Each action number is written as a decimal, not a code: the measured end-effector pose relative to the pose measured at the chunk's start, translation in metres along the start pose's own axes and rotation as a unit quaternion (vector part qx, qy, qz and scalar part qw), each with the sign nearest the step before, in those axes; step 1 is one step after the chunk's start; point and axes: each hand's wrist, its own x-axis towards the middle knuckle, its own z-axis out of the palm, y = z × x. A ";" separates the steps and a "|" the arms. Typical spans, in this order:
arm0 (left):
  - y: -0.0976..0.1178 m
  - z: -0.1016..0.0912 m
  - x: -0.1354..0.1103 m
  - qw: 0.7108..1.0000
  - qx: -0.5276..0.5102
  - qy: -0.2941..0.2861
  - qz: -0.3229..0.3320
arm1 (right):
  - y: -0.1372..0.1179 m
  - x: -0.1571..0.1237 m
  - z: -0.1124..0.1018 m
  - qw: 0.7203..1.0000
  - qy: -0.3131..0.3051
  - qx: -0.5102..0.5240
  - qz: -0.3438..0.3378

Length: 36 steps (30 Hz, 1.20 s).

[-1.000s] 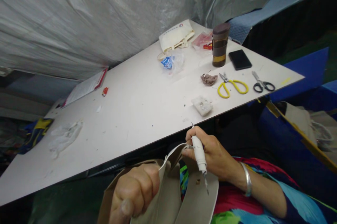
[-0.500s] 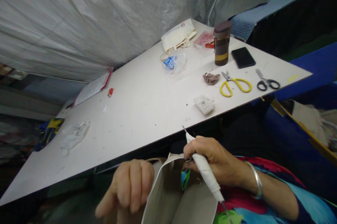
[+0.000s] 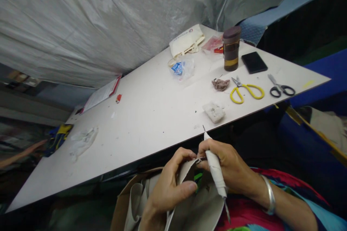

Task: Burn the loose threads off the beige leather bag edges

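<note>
My right hand is closed around a slim tool with a white-wrapped handle and a thin metal point at each end. Its fingertips also pinch the upper edge of a beige fabric piece, perhaps a bag, in my lap. My left hand grips the same edge from the other side, thumb on the inner face and fingers behind. Both sets of fingertips nearly meet at a small dark spot on the rim. Something green shows inside the fold. More beige material lies in a brown carton at lower left.
On the white table are yellow-handled scissors, black-handled scissors, a black phone, a brown bottle, a small clear packet and plastic bags. Another person's arm reaches in at far left. A blue bin stands right.
My left hand has moved right and up from beside the fabric and now grips its edge. The right hand has shifted slightly right with the tool. Another person's arm has appeared at far left.
</note>
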 end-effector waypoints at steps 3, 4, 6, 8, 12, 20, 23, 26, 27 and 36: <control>0.008 0.000 0.000 0.998 0.065 0.022 0.000 | 0.001 -0.004 0.004 0.999 0.004 0.042 -0.010; 0.010 0.000 0.001 0.996 0.088 0.023 0.003 | 0.001 -0.004 0.005 0.999 0.003 0.047 -0.014; 0.011 0.002 0.006 0.993 0.119 0.011 0.008 | 0.002 -0.006 0.005 0.999 0.005 0.044 -0.020; 0.011 0.006 0.011 0.992 0.126 0.002 0.005 | 0.003 -0.006 0.004 0.999 0.013 0.031 -0.025; 0.006 0.015 0.018 0.993 0.100 0.060 -0.025 | 0.005 -0.004 0.002 0.999 0.025 0.007 -0.041; -0.001 0.016 0.021 0.994 0.032 0.098 -0.041 | 0.008 -0.002 0.007 0.999 0.021 0.035 -0.013; -0.006 0.018 0.020 0.991 0.018 0.128 -0.035 | 0.011 -0.003 0.008 0.999 0.000 0.049 -0.005; -0.011 0.022 0.017 0.985 -0.005 0.168 -0.037 | 0.015 -0.005 0.007 0.997 -0.014 0.065 0.037; -0.013 0.022 0.017 0.982 -0.009 0.182 -0.039 | 0.016 -0.006 0.007 0.996 -0.010 0.072 0.051; -0.034 0.002 0.028 0.955 -0.138 0.248 -0.089 | 0.038 -0.002 -0.022 0.971 0.057 0.201 0.119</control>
